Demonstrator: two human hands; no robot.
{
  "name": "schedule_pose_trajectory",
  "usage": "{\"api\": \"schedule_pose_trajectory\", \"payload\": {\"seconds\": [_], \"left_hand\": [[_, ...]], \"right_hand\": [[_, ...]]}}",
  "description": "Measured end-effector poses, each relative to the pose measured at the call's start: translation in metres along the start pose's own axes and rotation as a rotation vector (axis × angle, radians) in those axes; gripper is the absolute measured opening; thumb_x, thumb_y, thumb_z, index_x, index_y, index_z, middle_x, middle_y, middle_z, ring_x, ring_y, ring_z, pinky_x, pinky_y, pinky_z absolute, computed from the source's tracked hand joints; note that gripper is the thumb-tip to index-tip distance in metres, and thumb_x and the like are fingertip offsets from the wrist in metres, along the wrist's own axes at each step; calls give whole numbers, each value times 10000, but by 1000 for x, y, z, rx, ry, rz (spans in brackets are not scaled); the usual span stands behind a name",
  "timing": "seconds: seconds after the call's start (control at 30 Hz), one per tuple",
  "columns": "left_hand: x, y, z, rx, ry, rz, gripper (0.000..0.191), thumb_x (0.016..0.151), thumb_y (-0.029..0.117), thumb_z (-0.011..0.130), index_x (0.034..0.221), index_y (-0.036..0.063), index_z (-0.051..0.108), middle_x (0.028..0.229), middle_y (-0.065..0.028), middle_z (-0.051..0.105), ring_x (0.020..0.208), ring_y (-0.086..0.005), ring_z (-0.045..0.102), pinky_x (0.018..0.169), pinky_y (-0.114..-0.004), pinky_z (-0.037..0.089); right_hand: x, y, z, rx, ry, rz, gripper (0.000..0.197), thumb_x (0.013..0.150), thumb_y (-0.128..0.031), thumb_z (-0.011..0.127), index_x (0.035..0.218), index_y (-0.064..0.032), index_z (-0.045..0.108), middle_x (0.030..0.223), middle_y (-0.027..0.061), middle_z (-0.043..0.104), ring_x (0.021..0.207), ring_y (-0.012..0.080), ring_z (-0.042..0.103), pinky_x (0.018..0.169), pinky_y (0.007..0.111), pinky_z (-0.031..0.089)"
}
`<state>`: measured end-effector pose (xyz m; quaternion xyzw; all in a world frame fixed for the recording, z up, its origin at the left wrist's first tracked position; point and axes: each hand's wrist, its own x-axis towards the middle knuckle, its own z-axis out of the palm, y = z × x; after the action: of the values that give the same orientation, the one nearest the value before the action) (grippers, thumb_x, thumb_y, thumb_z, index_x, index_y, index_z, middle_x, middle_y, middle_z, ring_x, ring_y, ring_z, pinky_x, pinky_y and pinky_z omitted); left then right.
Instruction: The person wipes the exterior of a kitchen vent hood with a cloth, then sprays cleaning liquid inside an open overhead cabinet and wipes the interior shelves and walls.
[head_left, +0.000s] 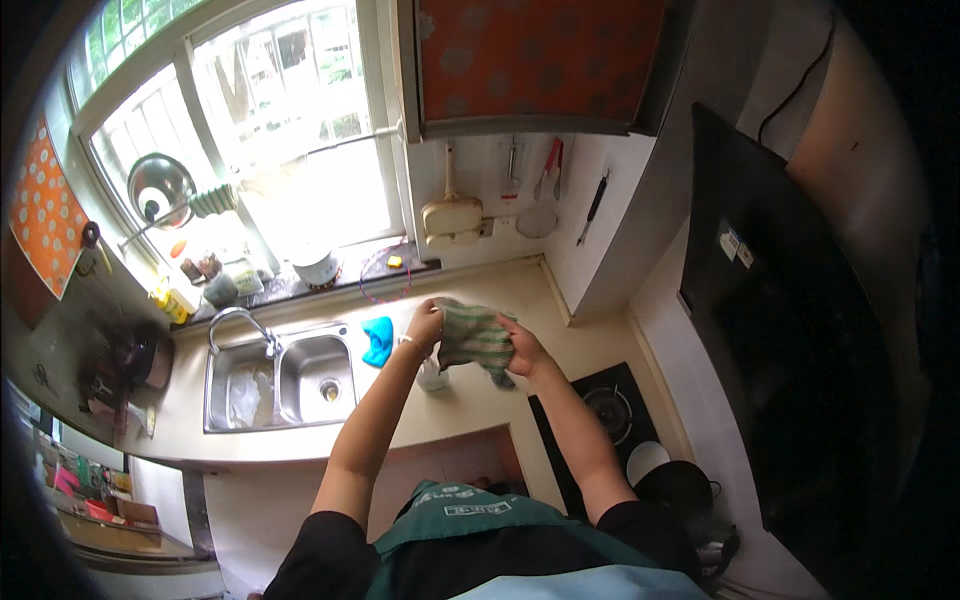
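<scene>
A green-and-white striped cloth (476, 337) is stretched between my two hands above the kitchen counter (480, 416). My left hand (426, 328) pinches its left edge, and my right hand (523, 346) grips the right side. Under the cloth, partly covered by it, a whitish translucent container (433, 379) stands on the counter. Just left of my left forearm lies a bright blue cloth (377, 341), beside the double-bowl steel sink (351, 397).
A curved faucet (244, 315) rises behind the sink; its left bowl holds a whitish plastic-looking item (246, 397). A gas stove (611, 412) sits at right, near a white bowl (646, 459) and a black pan (675, 487). A white pot (313, 264) stands on the sill.
</scene>
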<state>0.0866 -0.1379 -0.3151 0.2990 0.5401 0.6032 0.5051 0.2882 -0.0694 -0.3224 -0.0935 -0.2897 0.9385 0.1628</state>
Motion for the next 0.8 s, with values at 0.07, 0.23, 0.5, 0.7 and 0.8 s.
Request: {"api": "schedule_pose_trajectory", "payload": {"seconds": [0.07,0.23,0.5,0.7,0.8], "left_hand": [[4,5,-18,5,156,-44,370,850,137,612,1197,46,518,1038,-73,614,894,-167,613,733,-333,535],[32,48,-57,47,211,396,262,894,180,568,1126,60,578,929,-36,629,758,-125,590,645,-297,520],[66,284,13,508,474,1098,377,937,219,496,1222,-27,471,1110,-215,561,989,-278,586,840,-355,474],[93,319,44,741,773,1121,551,975,490,301,1188,13,476,1125,-240,518,995,-394,542,849,-458,425],[90,317,47,709,795,1163,571,975,516,262,1188,26,462,1144,-234,514,1015,-401,538,848,-459,427]], "right_hand": [[-10,-26,12,25,58,-102,514,977,-416,411,1328,-42,442,1314,143,513,1182,309,525,1001,467,429],[-26,-124,94,41,-40,-436,560,973,-489,309,1349,-96,443,1343,109,496,1214,283,489,1018,464,391],[31,-286,247,-527,82,-1195,578,900,-495,477,1289,-68,474,1221,82,528,1090,214,511,936,383,404],[129,-362,320,-1794,166,-1608,490,912,-473,476,1220,-96,540,1170,97,538,1110,213,490,951,398,377],[162,-361,342,-2205,309,-1908,482,915,-461,471,1237,-108,531,1202,106,528,1133,231,480,961,422,364]]}}
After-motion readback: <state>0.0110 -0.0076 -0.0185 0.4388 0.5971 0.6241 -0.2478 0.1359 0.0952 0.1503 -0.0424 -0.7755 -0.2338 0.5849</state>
